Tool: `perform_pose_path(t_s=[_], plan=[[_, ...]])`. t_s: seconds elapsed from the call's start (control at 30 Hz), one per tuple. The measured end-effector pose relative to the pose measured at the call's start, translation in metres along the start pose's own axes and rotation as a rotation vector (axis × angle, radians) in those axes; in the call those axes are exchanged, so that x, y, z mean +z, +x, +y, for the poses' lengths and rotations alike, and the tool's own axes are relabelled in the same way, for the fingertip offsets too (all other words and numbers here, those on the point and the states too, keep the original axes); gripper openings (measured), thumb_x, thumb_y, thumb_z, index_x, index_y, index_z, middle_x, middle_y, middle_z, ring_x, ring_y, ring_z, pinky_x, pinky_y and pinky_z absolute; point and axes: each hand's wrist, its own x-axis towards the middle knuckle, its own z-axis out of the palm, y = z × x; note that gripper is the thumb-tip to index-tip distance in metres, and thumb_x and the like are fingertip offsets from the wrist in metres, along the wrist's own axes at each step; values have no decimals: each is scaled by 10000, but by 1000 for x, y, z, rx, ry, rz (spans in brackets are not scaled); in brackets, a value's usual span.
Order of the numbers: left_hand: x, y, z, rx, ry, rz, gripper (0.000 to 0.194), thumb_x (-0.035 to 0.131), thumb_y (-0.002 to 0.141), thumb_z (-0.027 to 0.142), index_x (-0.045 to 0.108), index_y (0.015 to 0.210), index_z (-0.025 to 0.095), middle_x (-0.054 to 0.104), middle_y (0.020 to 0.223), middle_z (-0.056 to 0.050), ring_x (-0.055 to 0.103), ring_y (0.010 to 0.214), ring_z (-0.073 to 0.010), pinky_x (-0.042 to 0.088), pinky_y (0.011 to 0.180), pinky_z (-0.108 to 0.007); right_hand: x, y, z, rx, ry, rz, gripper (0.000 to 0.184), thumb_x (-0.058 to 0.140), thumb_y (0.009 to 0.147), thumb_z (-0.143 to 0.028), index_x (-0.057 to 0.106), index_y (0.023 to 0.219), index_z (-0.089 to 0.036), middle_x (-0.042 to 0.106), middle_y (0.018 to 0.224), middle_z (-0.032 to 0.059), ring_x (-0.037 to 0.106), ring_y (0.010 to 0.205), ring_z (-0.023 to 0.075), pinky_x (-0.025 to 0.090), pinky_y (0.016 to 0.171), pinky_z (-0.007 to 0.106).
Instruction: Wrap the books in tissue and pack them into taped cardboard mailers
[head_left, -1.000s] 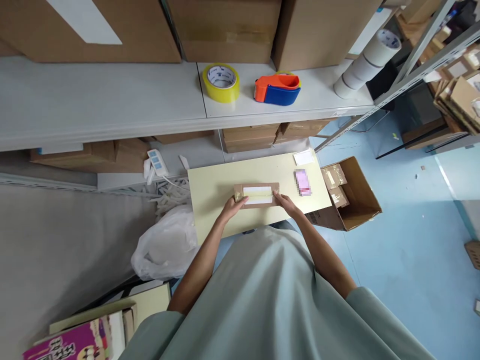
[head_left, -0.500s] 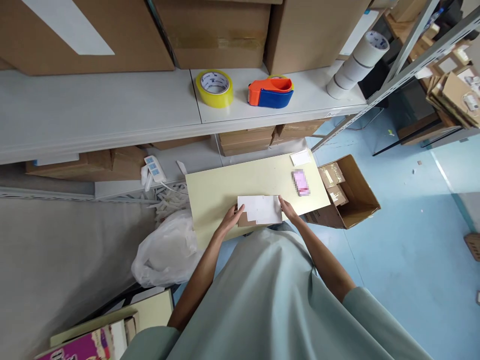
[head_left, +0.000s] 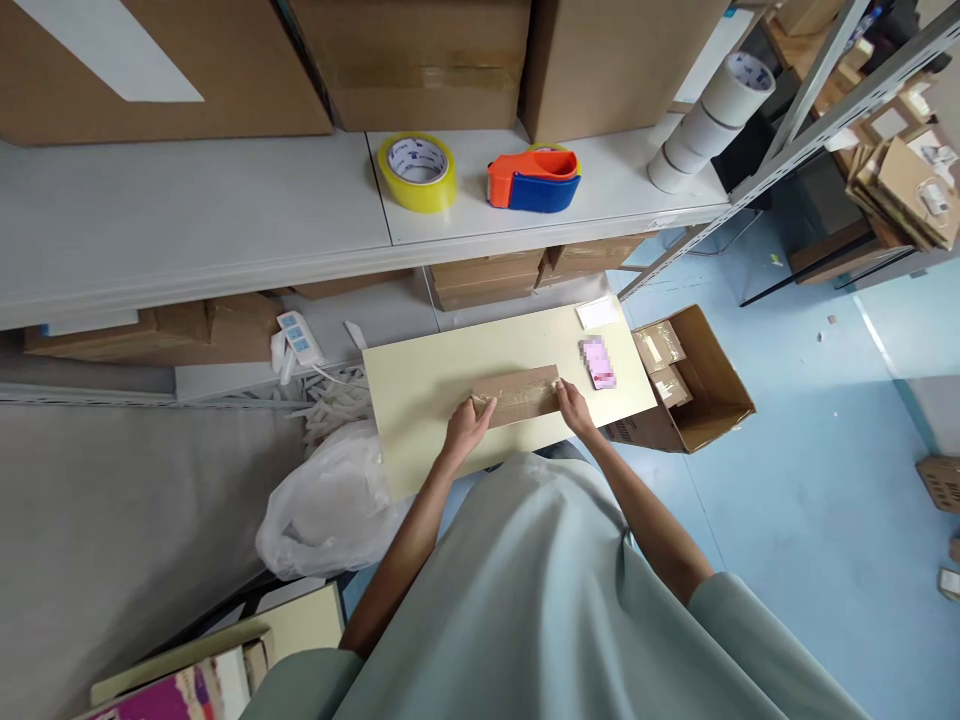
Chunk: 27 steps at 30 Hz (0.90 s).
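A small flat brown cardboard box [head_left: 517,396] lies on the pale yellow tabletop [head_left: 420,380], its plain taped face turned up. My left hand [head_left: 466,432] grips the box's left end with curled fingers. My right hand [head_left: 576,407] holds its right end the same way. Just right of the box rests a pink phone [head_left: 598,362], and a white card [head_left: 597,313] sits at the table's far right corner.
A grey shelf [head_left: 225,220] beyond the table carries a yellow tape roll [head_left: 416,170], an orange-blue tape dispenser [head_left: 534,179], white rolls [head_left: 705,120] and big cartons. An open carton [head_left: 694,385] stands on the blue floor at right. A white plastic bag [head_left: 330,505] lies left.
The box has been turned over in both hands: its white label faced up, then tilted toward me, and now the plain brown taped side is up. The view shifted slightly.
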Motion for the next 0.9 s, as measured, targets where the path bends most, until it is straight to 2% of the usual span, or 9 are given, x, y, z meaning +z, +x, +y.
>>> perform_pose_path(t_s=[0.1, 0.17, 0.27, 0.43, 0.5, 0.57, 0.67, 0.77, 0.9], plan=[[15, 9, -2, -68, 78, 17, 466, 515, 1020, 658, 561, 804, 248, 763, 944, -180, 741, 1012, -363, 529, 878, -405, 12, 6, 1, 60, -94, -4, 755, 249, 1084, -763, 659, 1354, -189, 773, 1178, 196, 711, 1095, 348, 535, 967, 434], [17, 17, -6, -85, 39, 5, 500, 493, 1017, 681, 519, 732, 272, 741, 830, -152, 742, 994, -372, 532, 876, -411, 15, 11, 3, 102, -128, -29, 729, 239, 1091, -748, 638, 1355, -198, 780, 1114, 186, 724, 1020, 356, 537, 923, 441], [11, 26, -13, -66, -29, -10, 474, 483, 1024, 631, 511, 703, 283, 727, 779, -128, 746, 1019, -368, 532, 905, -410, 12, 15, 3, 82, -119, -78, 699, 200, 1085, -768, 661, 1141, -246, 761, 941, 112, 709, 871, 316, 533, 838, 402], [-1, 25, -17, 26, -102, -43, 413, 436, 1038, 545, 620, 811, 253, 782, 902, -132, 753, 1028, -331, 562, 915, -404, -3, 13, 3, 24, -55, -117, 691, 252, 1046, -831, 617, 881, -267, 695, 793, 41, 656, 766, 242, 538, 776, 348], [3, 22, -15, 56, -127, -61, 395, 474, 1024, 551, 656, 874, 234, 789, 920, -118, 756, 1017, -313, 579, 913, -398, -12, 10, 7, -17, -17, -107, 658, 314, 1047, -797, 654, 913, -251, 727, 864, 62, 678, 829, 243, 562, 812, 354], [10, 20, -13, 91, -162, -78, 332, 559, 992, 517, 691, 974, 212, 801, 994, -112, 758, 1042, -293, 592, 929, -383, -23, 7, 16, -74, 9, -68, 578, 387, 1060, -705, 711, 1038, -227, 765, 1083, 114, 709, 974, 259, 585, 895, 379], [27, 17, -8, 114, -205, -36, 331, 670, 916, 346, 704, 1196, 174, 783, 1190, -142, 764, 1046, -259, 605, 948, -363, -38, 4, 34, -95, -24, -42, 431, 531, 1035, -522, 736, 1251, -209, 708, 1366, 170, 708, 1140, 282, 599, 990, 429], [45, 14, -6, 33, -154, 47, 464, 679, 878, 219, 674, 1339, 163, 765, 1220, -157, 770, 958, -238, 613, 951, -377, -41, 7, 52, -26, -78, -99, 401, 611, 994, -364, 734, 1339, -200, 721, 1346, 173, 727, 1124, 278, 632, 959, 427], [61, 6, -8, -70, -104, 85, 509, 634, 833, 105, 680, 1333, 184, 780, 1206, -145, 778, 1004, -255, 617, 964, -390, -34, 17, 71, -18, -64, -187, 398, 603, 987, -232, 735, 1361, -201, 748, 1319, 157, 772, 1043, 255, 652, 911, 398]])
